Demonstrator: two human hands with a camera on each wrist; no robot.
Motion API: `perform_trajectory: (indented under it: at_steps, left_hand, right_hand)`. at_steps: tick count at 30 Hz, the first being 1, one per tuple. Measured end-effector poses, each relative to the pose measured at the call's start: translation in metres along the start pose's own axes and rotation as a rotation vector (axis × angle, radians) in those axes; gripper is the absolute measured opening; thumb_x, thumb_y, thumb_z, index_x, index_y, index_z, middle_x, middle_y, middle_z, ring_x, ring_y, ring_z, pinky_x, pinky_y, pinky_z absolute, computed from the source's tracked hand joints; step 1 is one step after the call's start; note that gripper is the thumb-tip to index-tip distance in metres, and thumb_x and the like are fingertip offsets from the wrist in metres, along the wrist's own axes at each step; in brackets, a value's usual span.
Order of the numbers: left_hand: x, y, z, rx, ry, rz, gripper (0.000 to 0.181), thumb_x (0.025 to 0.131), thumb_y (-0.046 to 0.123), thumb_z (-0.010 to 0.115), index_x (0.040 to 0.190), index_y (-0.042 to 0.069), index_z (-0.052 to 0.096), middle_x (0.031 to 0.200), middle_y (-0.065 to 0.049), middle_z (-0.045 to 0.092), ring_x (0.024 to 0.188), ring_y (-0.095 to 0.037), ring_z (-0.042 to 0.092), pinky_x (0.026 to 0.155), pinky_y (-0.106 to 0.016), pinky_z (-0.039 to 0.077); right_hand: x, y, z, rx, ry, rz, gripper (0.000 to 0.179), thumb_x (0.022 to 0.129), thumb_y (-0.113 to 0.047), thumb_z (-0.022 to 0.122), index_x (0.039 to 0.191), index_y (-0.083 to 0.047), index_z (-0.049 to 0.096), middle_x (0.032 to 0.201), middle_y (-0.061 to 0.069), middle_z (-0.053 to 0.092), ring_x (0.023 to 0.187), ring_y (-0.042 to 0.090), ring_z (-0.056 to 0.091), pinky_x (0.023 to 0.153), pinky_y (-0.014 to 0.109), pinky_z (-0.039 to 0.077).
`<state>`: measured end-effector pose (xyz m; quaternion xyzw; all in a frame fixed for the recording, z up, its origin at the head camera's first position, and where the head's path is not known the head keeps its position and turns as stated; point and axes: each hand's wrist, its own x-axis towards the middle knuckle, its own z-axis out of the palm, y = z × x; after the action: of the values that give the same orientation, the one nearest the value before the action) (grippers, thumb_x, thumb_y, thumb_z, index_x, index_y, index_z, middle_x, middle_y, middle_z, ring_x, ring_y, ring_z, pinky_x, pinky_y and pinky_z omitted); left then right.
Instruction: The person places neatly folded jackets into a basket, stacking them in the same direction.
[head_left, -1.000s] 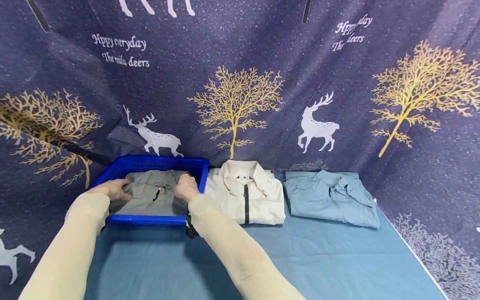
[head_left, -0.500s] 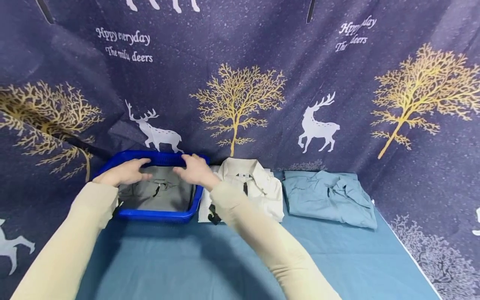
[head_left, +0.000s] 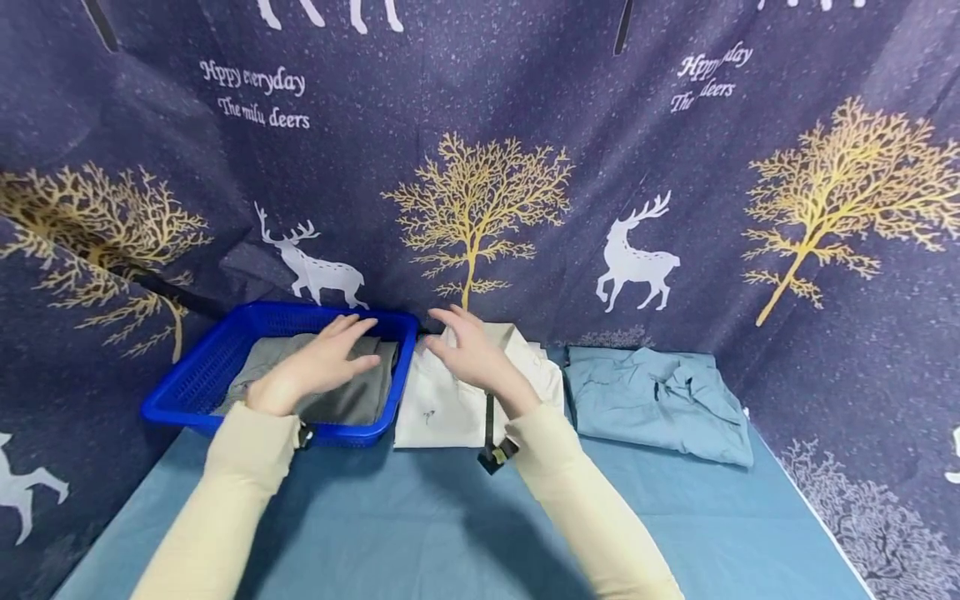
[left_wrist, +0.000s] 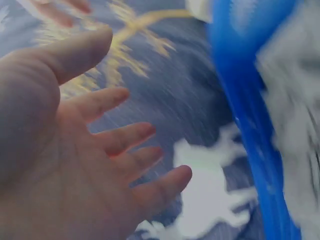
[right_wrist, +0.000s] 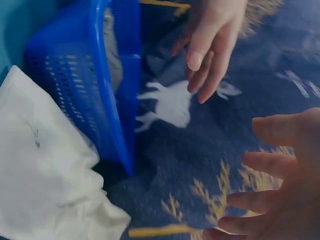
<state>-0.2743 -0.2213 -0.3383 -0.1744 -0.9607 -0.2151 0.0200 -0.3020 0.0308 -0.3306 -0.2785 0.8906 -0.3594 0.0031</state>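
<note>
A folded grey shirt (head_left: 352, 398) lies inside the blue plastic basket (head_left: 180, 404) at the left of the table. Over the basket my left hand (head_left: 315, 367) is raised, fingers spread and holding nothing. My right hand (head_left: 472, 354) hovers above the folded cream shirt (head_left: 435, 417), its fingers apart and bare. In the left wrist view the left hand (left_wrist: 95, 145) shows a bare palm beside the basket rim (left_wrist: 250, 145). The right wrist view has the right hand (right_wrist: 280, 185) with extended fingers, away from the cream shirt (right_wrist: 45, 170).
A folded blue-green shirt (head_left: 660, 404) lies on the right of the table, which has a blue cloth (head_left: 675, 525). Behind it hangs a dark curtain (head_left: 525, 100) printed with deer and trees. The basket's right side stands close against the cream shirt.
Both hands have left the grey shirt in the basket, lifted and moved right. The right hand is now over the cream shirt; the basket's left end has come into sight.
</note>
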Motion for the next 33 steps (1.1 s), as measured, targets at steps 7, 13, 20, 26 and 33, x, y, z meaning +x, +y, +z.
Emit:
perform_trajectory:
  at_steps: [7, 13, 20, 26, 33]
  left_hand:
    - [0.002, 0.043, 0.031, -0.147, 0.073, 0.074, 0.064, 0.1, 0.028, 0.058, 0.152, 0.001, 0.031, 0.154, -0.031, 0.02, 0.144, -0.047, 0.009, 0.112, -0.061, 0.014]
    - [0.012, 0.062, 0.061, -0.281, 0.125, 0.118, 0.064, 0.099, 0.027, 0.059, 0.153, 0.004, 0.031, 0.156, -0.024, 0.025, 0.144, -0.04, 0.018, 0.113, -0.057, 0.021]
    - [0.033, 0.072, 0.102, -0.419, 0.118, 0.037, 0.066, 0.101, 0.034, 0.054, 0.156, 0.011, 0.025, 0.159, -0.016, 0.021, 0.145, -0.033, 0.021, 0.113, -0.054, 0.024]
    - [0.044, 0.069, 0.135, -0.452, 0.168, -0.053, 0.068, 0.1, 0.026, 0.057, 0.155, 0.003, 0.024, 0.157, -0.023, 0.022, 0.143, -0.037, 0.023, 0.112, -0.053, 0.025]
    - [0.056, 0.054, 0.159, -0.3, 0.245, -0.231, 0.068, 0.097, 0.023, 0.06, 0.152, -0.002, 0.028, 0.152, -0.033, 0.022, 0.142, -0.047, 0.018, 0.113, -0.058, 0.019]
  right_hand:
    - [-0.038, 0.041, -0.011, 0.084, 0.157, 0.058, 0.049, 0.101, -0.034, 0.053, 0.147, -0.018, 0.046, 0.158, 0.013, 0.027, 0.145, 0.03, 0.022, 0.112, 0.055, 0.026]
    - [-0.056, 0.076, -0.017, 0.135, 0.256, 0.129, 0.051, 0.101, -0.034, 0.054, 0.148, -0.016, 0.045, 0.157, 0.014, 0.028, 0.143, 0.035, 0.025, 0.111, 0.059, 0.024]
    - [-0.062, 0.118, -0.017, 0.198, 0.387, 0.201, 0.047, 0.102, -0.028, 0.054, 0.146, -0.013, 0.047, 0.151, 0.014, 0.039, 0.138, 0.036, 0.034, 0.108, 0.057, 0.031]
    - [-0.065, 0.141, -0.01, 0.227, 0.403, 0.285, 0.047, 0.101, -0.026, 0.055, 0.145, -0.013, 0.048, 0.15, 0.016, 0.04, 0.136, 0.038, 0.037, 0.105, 0.058, 0.034]
    - [-0.064, 0.163, 0.003, 0.245, 0.35, 0.394, 0.051, 0.101, -0.025, 0.054, 0.148, -0.01, 0.043, 0.152, 0.019, 0.035, 0.138, 0.042, 0.032, 0.107, 0.06, 0.03]
